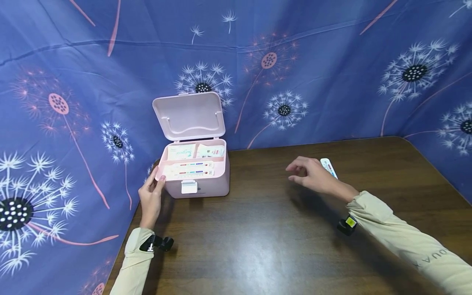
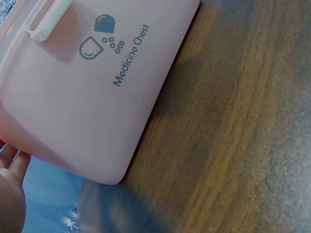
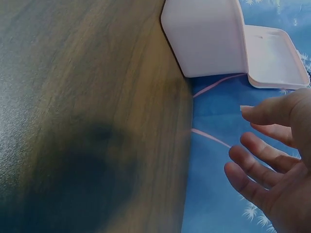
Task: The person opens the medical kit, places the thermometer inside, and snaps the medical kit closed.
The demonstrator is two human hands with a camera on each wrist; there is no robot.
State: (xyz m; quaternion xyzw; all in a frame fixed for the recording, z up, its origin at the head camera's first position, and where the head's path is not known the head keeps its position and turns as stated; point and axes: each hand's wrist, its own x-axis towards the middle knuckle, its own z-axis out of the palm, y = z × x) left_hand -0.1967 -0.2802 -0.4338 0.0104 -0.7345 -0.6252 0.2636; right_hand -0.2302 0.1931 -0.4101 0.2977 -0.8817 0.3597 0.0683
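Note:
A pink medicine chest (image 1: pixel 215 187) stands at the left of the table with its lid (image 1: pixel 191 116) raised. White packs lie in its back compartments, one a Surgical pack (image 1: pixel 181 151), and slim white packages (image 1: pixel 188 169) with coloured marks lie in front. My left hand (image 1: pixel 150 200) grips the chest's left front corner, thumb at the rim and fingers along the outer side. To the right, my right hand (image 1: pixel 313 175) hovers over the table with loosely bent fingers and nothing in them. Partly hidden behind it is a small white flat object (image 1: pixel 328 167) with coloured print.
The dark wooden table (image 1: pixel 254 237) reaches back to a blue dandelion-print cloth (image 1: pixel 332 82), which also hangs at both sides. A white latch (image 1: pixel 189 187) hangs on the chest's front. Each wrist wears a small black camera.

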